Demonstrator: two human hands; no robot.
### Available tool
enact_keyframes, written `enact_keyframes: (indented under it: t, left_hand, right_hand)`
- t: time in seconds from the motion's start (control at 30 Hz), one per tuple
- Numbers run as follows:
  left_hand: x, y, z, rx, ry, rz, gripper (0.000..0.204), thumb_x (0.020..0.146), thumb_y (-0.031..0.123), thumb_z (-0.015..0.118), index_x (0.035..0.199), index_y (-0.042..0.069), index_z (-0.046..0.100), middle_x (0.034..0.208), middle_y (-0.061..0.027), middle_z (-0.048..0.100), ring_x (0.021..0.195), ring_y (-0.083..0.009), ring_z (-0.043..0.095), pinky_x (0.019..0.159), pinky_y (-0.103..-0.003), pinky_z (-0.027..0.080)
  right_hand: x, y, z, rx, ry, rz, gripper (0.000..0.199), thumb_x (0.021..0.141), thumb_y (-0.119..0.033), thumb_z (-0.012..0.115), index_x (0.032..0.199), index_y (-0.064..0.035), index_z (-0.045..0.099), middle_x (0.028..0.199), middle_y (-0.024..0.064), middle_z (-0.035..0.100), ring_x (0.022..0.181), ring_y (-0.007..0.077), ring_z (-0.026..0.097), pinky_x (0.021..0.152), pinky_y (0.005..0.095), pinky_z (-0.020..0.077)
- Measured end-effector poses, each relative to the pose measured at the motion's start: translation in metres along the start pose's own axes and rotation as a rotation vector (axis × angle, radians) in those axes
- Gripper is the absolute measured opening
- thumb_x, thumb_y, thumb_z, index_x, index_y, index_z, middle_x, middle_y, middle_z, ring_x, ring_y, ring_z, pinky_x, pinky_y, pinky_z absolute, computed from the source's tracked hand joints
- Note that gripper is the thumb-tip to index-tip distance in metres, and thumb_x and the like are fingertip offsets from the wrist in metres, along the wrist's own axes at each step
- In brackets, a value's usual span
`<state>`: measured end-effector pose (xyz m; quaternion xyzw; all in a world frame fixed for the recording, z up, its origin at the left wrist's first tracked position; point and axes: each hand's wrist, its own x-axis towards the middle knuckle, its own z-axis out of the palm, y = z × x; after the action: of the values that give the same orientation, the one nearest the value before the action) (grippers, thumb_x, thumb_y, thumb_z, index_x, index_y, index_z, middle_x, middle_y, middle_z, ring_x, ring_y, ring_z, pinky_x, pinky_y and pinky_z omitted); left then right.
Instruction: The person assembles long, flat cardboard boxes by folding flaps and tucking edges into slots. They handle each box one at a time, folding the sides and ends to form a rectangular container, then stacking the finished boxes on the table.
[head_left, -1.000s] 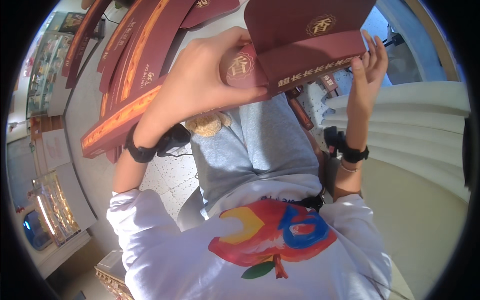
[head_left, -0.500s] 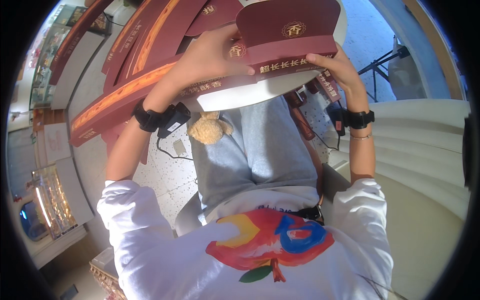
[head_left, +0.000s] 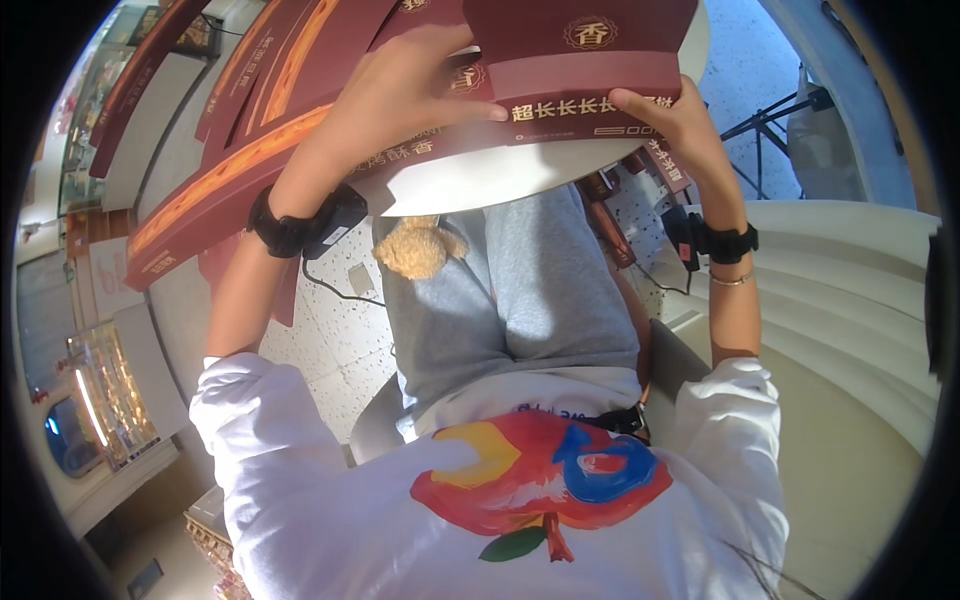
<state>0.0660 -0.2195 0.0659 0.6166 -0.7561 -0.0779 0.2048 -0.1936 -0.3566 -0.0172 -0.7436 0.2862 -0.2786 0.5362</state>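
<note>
A maroon cardboard box [head_left: 580,72] with gold print lies across the near edge of a round white table [head_left: 480,185]. Its broad flap stands up at the back. My right hand [head_left: 690,130] grips the box's right end, the thumb pressed on the front wall and the fingers behind it. From the left, my left hand [head_left: 400,105] holds the box, its thumb along the front wall and its fingertips hidden behind the cardboard. Under my left forearm a long maroon carton [head_left: 230,205] with an orange picture strip juts out past the table's left side.
More long maroon cartons [head_left: 250,75] are piled at the far left. Below the table's right side hang or stand smaller maroon boxes [head_left: 610,230]. A fluffy tan plush toy [head_left: 415,250] lies at my thigh. A black metal stand [head_left: 770,125] and a pale ribbed seat [head_left: 840,260] are to the right.
The box's front wall has tilted to show more of its face and lower print. Both hands keep their hold, the right one shifting slightly. The whole view has moved a little.
</note>
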Motion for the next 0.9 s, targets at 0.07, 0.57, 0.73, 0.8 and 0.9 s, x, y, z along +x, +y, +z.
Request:
enact_keyframes:
  t: [0.07, 0.57, 0.73, 0.8, 0.9]
  left_hand:
    - [-0.010, 0.002, 0.005, 0.305, 0.175, 0.195, 0.060, 0.071, 0.040, 0.083, 0.113, 0.001, 0.065, 0.104, -0.0118, 0.068, 0.082, -0.0239, 0.066, 0.067, -0.036, 0.051]
    - [-0.050, 0.000, -0.002, 0.306, -0.002, 0.023, 0.089, 0.064, 0.027, 0.086, 0.144, 0.025, 0.048, 0.132, -0.0125, 0.057, 0.117, -0.0339, 0.058, 0.092, -0.043, 0.052]
    - [-0.037, 0.001, -0.027, 0.062, -0.170, -0.044, 0.087, 0.064, 0.019, 0.086, 0.143, 0.023, 0.050, 0.129, -0.0104, 0.059, 0.112, -0.0322, 0.061, 0.093, -0.041, 0.052]
    - [-0.036, -0.008, -0.030, -0.010, -0.155, 0.016, 0.088, 0.063, 0.016, 0.086, 0.143, 0.023, 0.050, 0.129, -0.0092, 0.059, 0.111, -0.0317, 0.061, 0.094, -0.041, 0.052]
    - [-0.036, -0.002, -0.033, -0.011, -0.114, 0.032, 0.089, 0.060, 0.013, 0.086, 0.142, 0.022, 0.051, 0.128, -0.0094, 0.059, 0.110, -0.0314, 0.061, 0.095, -0.041, 0.052]
  right_hand:
    - [0.001, -0.005, 0.001, -0.022, -0.032, 0.012, 0.048, 0.081, -0.043, 0.077, 0.106, -0.0027, 0.071, 0.095, 0.0087, 0.072, 0.087, 0.0170, 0.068, 0.080, 0.0293, 0.0514]
    - [0.007, -0.005, 0.001, 0.006, -0.132, 0.042, 0.053, 0.085, -0.034, 0.076, 0.121, 0.0022, 0.061, 0.112, 0.0129, 0.068, 0.101, 0.0178, 0.065, 0.090, 0.0306, 0.0507]
    - [0.006, -0.021, -0.001, 0.218, -0.092, 0.040, 0.058, 0.085, -0.036, 0.076, 0.125, 0.0022, 0.059, 0.115, 0.0150, 0.066, 0.104, 0.0198, 0.065, 0.093, 0.0309, 0.0502]
    - [0.008, -0.025, -0.004, 0.253, -0.119, 0.050, 0.058, 0.086, -0.034, 0.076, 0.126, 0.0029, 0.057, 0.118, 0.0157, 0.065, 0.106, 0.0200, 0.064, 0.095, 0.0312, 0.0496]
    - [0.009, -0.027, -0.006, 0.301, -0.126, 0.044, 0.056, 0.086, -0.032, 0.076, 0.126, 0.0033, 0.057, 0.117, 0.0154, 0.065, 0.107, 0.0200, 0.064, 0.096, 0.0311, 0.0491]
